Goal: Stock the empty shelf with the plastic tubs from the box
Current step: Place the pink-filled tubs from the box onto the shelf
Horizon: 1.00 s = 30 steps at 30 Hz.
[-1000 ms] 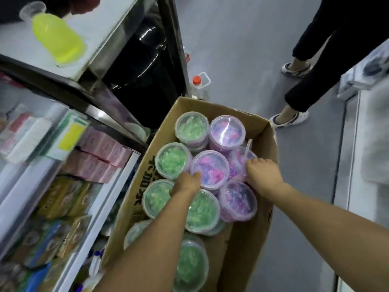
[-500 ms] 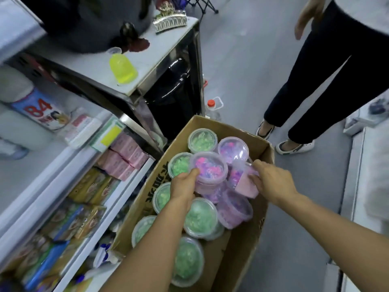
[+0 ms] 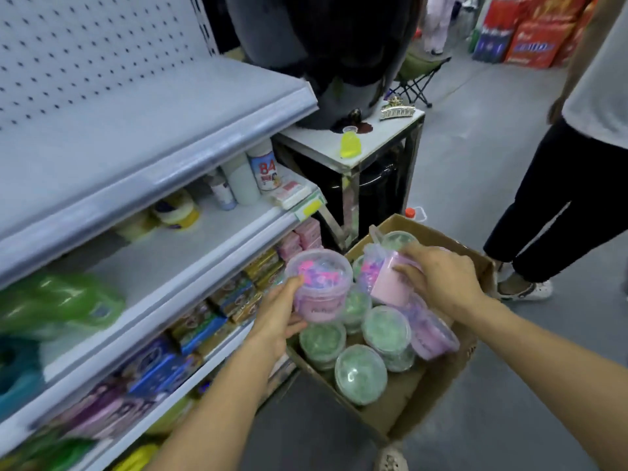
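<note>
Grey shop floor (image 3: 475, 185) runs beneath everything, with a cardboard box (image 3: 424, 399) standing on it just beside the shelving. Nearest, two bare forearms reach forward. The left hand (image 3: 277, 317) is curled around the side of a pink tub (image 3: 317, 287), which it holds upright, clear of the box, between the box and the shelf edge. The right hand (image 3: 438, 277) is closed over a second pink tub (image 3: 390, 283), tilted on its side above the box. Below them, inside the box, sit green tubs (image 3: 362, 373) with clear lids and another pink one (image 3: 433, 333) leaning at the right wall. To the left, lower shelves carry packets and bottles, and above them the empty shelf (image 3: 136, 124) stretches under a pegboard back. Farther off, a small desk (image 3: 384, 137) carries a yellow bottle (image 3: 348, 144) and a hair clip (image 3: 396, 108). At the right stands another person in dark trousers (image 3: 557, 198).
</note>
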Available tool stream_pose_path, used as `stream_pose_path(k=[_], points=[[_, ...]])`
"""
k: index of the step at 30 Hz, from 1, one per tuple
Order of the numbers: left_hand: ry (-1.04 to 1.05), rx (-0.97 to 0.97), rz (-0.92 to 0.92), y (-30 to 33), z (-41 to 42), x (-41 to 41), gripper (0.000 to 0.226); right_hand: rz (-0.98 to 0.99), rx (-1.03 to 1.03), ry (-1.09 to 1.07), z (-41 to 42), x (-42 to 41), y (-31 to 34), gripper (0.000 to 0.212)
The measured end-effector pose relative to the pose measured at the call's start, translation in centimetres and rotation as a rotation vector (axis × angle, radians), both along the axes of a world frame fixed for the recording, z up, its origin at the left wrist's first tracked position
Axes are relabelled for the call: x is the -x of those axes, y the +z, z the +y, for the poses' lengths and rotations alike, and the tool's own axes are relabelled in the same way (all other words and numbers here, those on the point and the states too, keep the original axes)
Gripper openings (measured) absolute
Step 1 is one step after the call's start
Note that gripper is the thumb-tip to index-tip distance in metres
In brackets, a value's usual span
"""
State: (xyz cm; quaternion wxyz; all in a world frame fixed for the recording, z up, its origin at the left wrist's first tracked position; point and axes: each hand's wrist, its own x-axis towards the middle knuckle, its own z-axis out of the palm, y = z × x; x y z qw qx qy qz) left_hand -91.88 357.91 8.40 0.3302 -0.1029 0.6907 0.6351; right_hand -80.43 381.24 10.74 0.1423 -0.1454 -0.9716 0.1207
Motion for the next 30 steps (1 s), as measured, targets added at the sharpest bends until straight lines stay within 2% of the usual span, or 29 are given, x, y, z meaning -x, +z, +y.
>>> stream_pose_path(k=[5,10,14,19,25,30], points=[[0.078,-0.012,0.077,4.3,-9.8,-3.4,0.037,0.068,-0.102,0.051,-8.9,-1.1,4.7,0.034],[0.174,-0.065,0.09,8.8,-19.9,-7.6,0.037,0.147,-0.134,0.12,-18.2,-3.4,9.2,0.032],[0.232,-0.097,0.145,12.6,-28.5,-10.9,0.042,0.137,-0.056,0.23,-25.9,-4.2,12.8,0.026],[0.344,-0.129,0.227,16.8,-38.1,-14.2,0.042,0.237,-0.003,0.375,-34.7,-4.1,16.3,0.023],[0.475,-0.097,0.304,20.0,-46.4,-15.6,0.028,0.254,-0.009,0.515,-43.3,-2.0,19.8,0.024],[0.548,-0.098,0.345,21.5,-50.9,-14.5,0.046,0.281,-0.026,0.589,-48.8,1.2,22.0,0.027]])
